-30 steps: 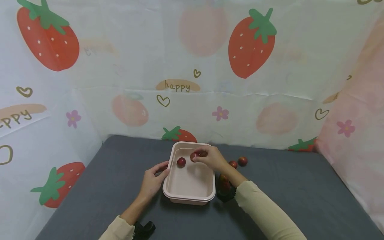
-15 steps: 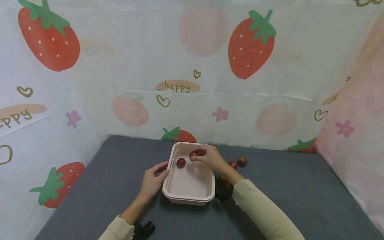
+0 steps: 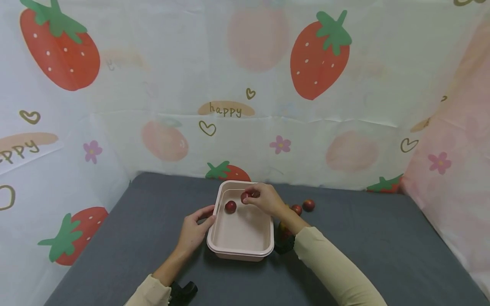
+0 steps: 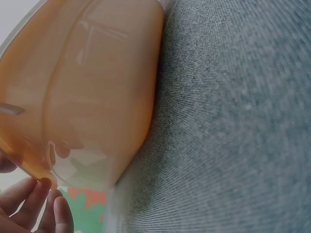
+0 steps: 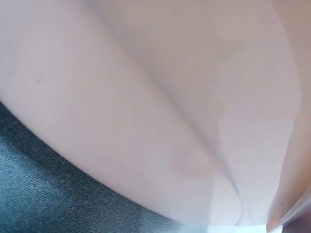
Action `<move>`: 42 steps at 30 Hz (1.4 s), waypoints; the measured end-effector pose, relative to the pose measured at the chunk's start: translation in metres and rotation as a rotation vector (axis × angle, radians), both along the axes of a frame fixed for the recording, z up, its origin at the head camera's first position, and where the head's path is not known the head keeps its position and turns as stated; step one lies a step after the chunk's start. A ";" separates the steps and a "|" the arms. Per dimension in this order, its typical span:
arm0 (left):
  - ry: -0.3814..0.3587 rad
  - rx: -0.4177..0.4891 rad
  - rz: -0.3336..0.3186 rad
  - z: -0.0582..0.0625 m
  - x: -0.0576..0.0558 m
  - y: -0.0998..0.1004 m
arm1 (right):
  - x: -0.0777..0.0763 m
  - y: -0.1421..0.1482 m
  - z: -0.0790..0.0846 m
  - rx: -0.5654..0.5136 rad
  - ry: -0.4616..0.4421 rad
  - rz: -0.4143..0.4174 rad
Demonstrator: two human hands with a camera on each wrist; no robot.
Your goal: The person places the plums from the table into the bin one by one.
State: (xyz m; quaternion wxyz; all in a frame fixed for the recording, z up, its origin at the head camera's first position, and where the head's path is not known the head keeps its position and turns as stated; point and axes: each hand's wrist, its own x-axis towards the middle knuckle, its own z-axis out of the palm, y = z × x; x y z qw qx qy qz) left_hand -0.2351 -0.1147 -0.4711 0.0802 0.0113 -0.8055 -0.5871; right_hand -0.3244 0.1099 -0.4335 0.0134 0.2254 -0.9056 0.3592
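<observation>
From the head view, we have the right hand point(image 3: 268, 199) reaching into the far end of a pale pink box point(image 3: 243, 242), thumb and fingertips closed in a pinch on a dark red fruit point(image 3: 245, 197); whether that fruit touches the box floor, we cannot tell. A second red fruit point(image 3: 230, 207) lies in the box, just to the left of it. Over on the other side, the left hand point(image 3: 194, 231) is loosely spread, touching the box's left rim and gripping no fruit. Out on the grey cloth point(image 3: 363, 246), beyond the right forearm, we spot two reddish fruits point(image 3: 309, 205) side by side, and a red-and-yellow thing point(image 3: 284, 229) half hidden by that arm. Strawberries decorate the backdrop point(image 3: 172, 85) behind. Now the left wrist view: the box's outer wall looms large, standing on the cloth, and relaxed fingers point(image 4: 63, 216) meet its edge at lower left. To the right wrist view, where the pale wall fills nearly everything, blurred, and the pinch cannot be made out.
</observation>
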 end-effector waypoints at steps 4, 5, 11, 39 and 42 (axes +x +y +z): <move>-0.001 -0.005 0.000 0.000 0.000 0.000 | 0.001 -0.002 0.001 0.008 0.002 -0.027; 0.000 -0.007 0.000 0.000 0.000 0.000 | 0.001 -0.002 0.001 0.009 0.004 -0.035; -0.007 -0.015 0.002 0.000 0.001 0.001 | 0.003 -0.004 0.002 0.008 0.009 -0.064; -0.012 -0.028 -0.001 0.003 0.004 -0.001 | 0.018 0.091 0.030 -0.228 0.054 -0.122; -0.020 -0.022 -0.002 0.003 0.003 0.000 | 0.018 0.104 0.027 -0.204 0.058 -0.160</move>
